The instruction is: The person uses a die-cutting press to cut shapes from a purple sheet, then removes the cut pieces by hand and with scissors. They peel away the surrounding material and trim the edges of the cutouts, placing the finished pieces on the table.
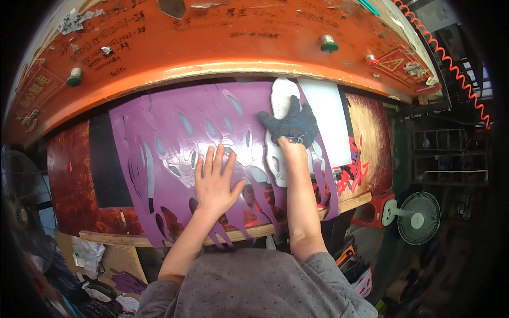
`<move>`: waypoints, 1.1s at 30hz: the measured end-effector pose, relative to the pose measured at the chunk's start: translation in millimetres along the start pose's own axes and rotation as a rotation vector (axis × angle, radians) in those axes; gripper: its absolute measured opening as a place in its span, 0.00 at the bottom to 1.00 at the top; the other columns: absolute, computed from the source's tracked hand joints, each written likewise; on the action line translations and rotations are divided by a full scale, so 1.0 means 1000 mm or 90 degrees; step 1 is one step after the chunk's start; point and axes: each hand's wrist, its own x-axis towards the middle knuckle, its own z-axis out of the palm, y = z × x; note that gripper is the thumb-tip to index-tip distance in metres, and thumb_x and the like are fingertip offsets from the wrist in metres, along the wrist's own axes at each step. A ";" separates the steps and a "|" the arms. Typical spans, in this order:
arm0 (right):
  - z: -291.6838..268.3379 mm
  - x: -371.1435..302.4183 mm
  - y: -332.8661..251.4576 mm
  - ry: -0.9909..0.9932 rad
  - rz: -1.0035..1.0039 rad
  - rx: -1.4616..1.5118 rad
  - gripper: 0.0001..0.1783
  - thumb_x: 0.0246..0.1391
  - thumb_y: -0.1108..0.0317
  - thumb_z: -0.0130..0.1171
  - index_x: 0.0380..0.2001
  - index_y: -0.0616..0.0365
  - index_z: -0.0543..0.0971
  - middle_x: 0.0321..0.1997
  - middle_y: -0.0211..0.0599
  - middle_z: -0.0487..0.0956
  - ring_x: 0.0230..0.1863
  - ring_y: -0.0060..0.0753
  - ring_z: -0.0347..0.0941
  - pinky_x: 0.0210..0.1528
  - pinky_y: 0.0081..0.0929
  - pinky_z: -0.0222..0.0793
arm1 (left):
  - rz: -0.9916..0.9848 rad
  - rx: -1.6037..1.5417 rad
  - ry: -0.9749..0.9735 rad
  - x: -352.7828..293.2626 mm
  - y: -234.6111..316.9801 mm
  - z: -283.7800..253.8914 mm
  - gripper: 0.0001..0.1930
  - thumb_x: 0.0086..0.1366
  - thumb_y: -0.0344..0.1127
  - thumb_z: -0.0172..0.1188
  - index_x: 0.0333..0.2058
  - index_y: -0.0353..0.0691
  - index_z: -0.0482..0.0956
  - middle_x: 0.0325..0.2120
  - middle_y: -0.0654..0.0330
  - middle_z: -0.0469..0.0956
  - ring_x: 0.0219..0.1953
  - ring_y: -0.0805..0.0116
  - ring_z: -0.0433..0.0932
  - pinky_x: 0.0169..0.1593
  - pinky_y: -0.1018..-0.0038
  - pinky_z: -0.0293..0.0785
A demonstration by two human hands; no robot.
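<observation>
A purple sheet [169, 114] with many long cut-out holes lies across the work table, its near edge hanging in torn strips. My bare left hand [216, 183] lies flat on its middle, fingers spread and holding nothing. To the right, my right hand [291, 126] wears a dark blue knitted glove. It straddles the middle of a long, white, curved cutting die [280, 93], thumb at the left side and fingers over the top and right. The die lies lengthwise on the sheet; the glove hides its middle.
An orange press beam [228, 45] with knobs spans the far side, close beyond my hands. A pale sheet [326, 119] and pink-red scraps [352, 169] lie at the right. The wooden table edge [116, 239] runs before me. A fan [419, 217] stands at the right.
</observation>
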 end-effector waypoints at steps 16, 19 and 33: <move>0.008 0.019 -0.008 -0.018 -0.063 0.025 0.42 0.29 0.38 0.67 0.52 0.42 0.76 0.44 0.50 0.77 0.47 0.51 0.73 0.50 0.42 0.68 | -0.002 -0.052 0.022 -0.001 -0.006 0.005 0.33 0.56 0.53 0.58 0.58 0.44 0.68 0.63 0.51 0.56 0.67 0.52 0.50 0.65 0.55 0.43; 0.002 0.026 0.000 -0.023 -0.104 0.005 0.42 0.34 0.35 0.64 0.53 0.43 0.75 0.44 0.52 0.77 0.48 0.52 0.73 0.51 0.42 0.68 | 0.002 -0.058 0.041 -0.001 -0.005 0.006 0.33 0.56 0.53 0.58 0.57 0.44 0.69 0.63 0.51 0.57 0.66 0.53 0.52 0.65 0.55 0.43; -0.013 -0.142 0.121 0.087 -0.137 0.438 0.19 0.40 0.63 0.69 0.36 0.60 0.77 0.37 0.40 0.78 0.38 0.38 0.75 0.42 0.31 0.71 | 0.013 0.066 0.026 0.002 0.000 0.009 0.34 0.57 0.53 0.56 0.60 0.46 0.64 0.64 0.53 0.55 0.67 0.53 0.51 0.66 0.55 0.45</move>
